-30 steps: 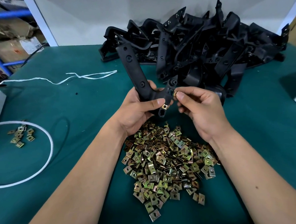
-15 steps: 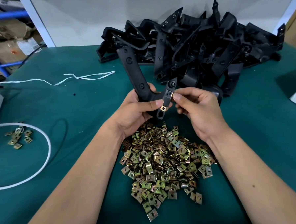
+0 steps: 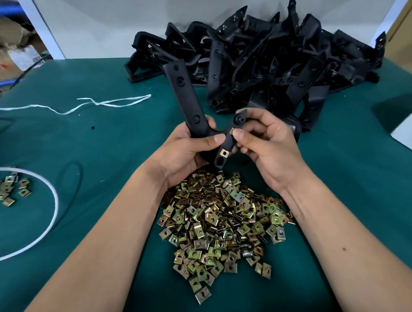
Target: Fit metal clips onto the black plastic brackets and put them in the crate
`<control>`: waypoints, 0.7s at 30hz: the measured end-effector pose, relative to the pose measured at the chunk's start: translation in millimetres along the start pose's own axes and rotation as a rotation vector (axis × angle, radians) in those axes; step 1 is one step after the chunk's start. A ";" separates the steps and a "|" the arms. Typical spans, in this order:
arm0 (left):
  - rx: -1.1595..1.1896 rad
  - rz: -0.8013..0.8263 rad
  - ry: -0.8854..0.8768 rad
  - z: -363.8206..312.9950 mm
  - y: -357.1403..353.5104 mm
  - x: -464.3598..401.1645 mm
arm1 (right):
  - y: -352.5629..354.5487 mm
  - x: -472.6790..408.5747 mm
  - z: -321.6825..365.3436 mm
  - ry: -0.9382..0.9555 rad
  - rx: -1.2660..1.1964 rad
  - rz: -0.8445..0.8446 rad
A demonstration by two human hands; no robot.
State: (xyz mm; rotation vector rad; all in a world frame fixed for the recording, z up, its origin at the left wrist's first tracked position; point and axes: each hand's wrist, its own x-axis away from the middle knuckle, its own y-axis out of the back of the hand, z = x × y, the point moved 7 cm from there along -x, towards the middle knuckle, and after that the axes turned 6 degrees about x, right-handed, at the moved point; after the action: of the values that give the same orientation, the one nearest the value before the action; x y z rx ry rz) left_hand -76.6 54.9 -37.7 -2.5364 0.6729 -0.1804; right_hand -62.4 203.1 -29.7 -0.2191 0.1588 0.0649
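Black Y-shaped plastic bracket (image 3: pixel 193 112) sits gripped in my left hand (image 3: pixel 183 152), steadied above the heap of brass-coloured metal clips (image 3: pixel 223 218), 1 clip (image 3: pixel 223 153) already seated. My right hand (image 3: pixel 270 145) pinches a second small metal clip (image 3: pixel 232 131) against its edge, I judge for pushing on.

Black plastic Y-shaped bracket (image 3: pixel 187 107) is held above the table, long arm tilted up and away to the left, shorter arm pointing up toward the right. It is gripped at the fork by the left hand (image 3: pixel 183 152), thumb laid across the front. One brass-coloured square metal clip (image 3: pixel 223 153) is already seated on the lower tab, just below the grip. A second small metal clip (image 3: pixel 232 131) is pinched against the short arm by the right hand (image 3: pixel 270 147). Loose heap of brass-coloured metal clips (image 3: pixel 220 218) lies directly beneath both hands. Pile of black plastic brackets (image 3: pixel 264 63) lies beyond the grip, well apart.
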 end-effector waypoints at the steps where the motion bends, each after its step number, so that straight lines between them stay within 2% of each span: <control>1: 0.000 -0.002 0.004 0.1 -0.1 -0.6 | 0.2 -0.4 -0.9 -0.005 -0.006 -0.005; 6: -0.061 -0.039 -0.008 3.2 -1.1 -2.5 | 6.6 -1.1 -3.3 -0.010 -0.054 -0.106; 13: -0.092 -0.020 0.005 1.7 3.0 -0.9 | 9.1 -2.0 -7.6 -0.009 0.000 -0.157; 21: 0.073 -0.010 -0.015 -0.3 4.9 -0.5 | 12.2 -2.6 -10.6 -0.046 0.010 -0.142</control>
State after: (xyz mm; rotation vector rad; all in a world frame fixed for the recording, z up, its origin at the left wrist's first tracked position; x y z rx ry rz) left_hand -79.2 51.4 -39.9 -2.4696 0.6363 -0.1856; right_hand -67.5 212.5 -42.1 -0.2186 0.0977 -0.0719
